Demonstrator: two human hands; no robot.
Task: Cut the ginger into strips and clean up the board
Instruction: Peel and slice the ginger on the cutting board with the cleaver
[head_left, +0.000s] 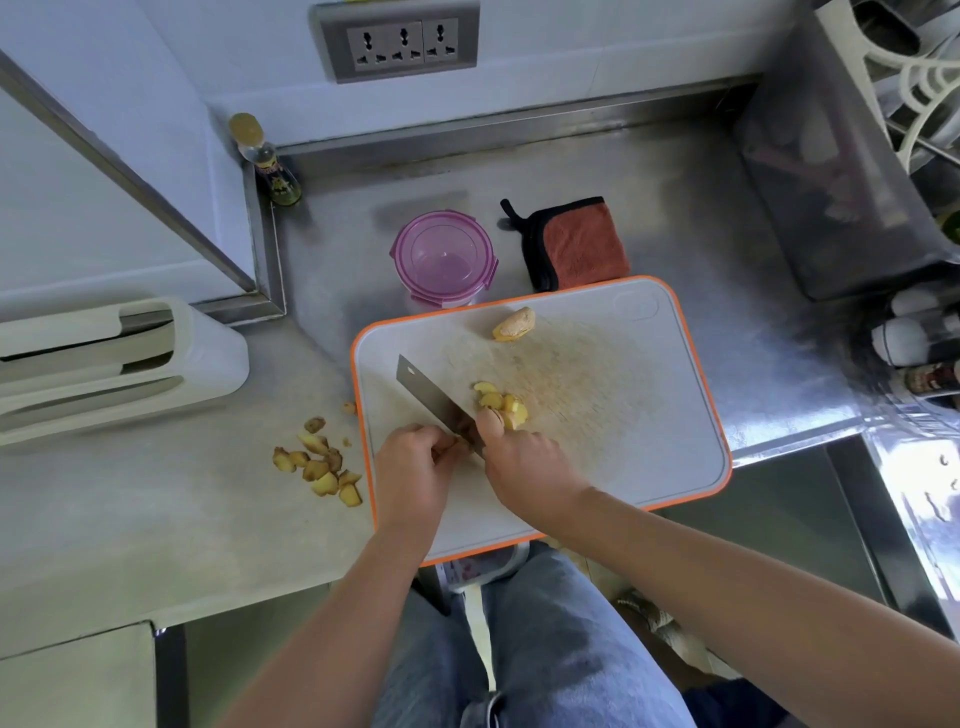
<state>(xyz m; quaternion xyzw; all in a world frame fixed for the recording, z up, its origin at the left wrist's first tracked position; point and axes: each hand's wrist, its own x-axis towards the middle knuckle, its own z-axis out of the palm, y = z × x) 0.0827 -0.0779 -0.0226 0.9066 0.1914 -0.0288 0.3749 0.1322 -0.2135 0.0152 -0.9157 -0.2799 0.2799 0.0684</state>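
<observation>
A white cutting board with an orange rim (623, 467) lies on the steel counter. My right hand (524, 462) grips the handle of a cleaver (423, 387); its blade points up-left across the board, and the handle is hidden under the hand. My left hand (413, 467) is closed on a small ginger piece (460, 441), mostly hidden, pressed against the blade's left side. Cut ginger slices (498, 402) are piled just right of the blade by my right fingertip. A whole ginger knob (514, 325) rests near the board's far edge.
Ginger peelings and trimmings (322, 465) lie on the counter left of the board. A purple lidded container (444, 257) and an orange cloth (582, 244) sit behind it. A white knife rack (114, 364) stands at left, a bottle (270, 161) in the corner, a sink (779, 519) at right.
</observation>
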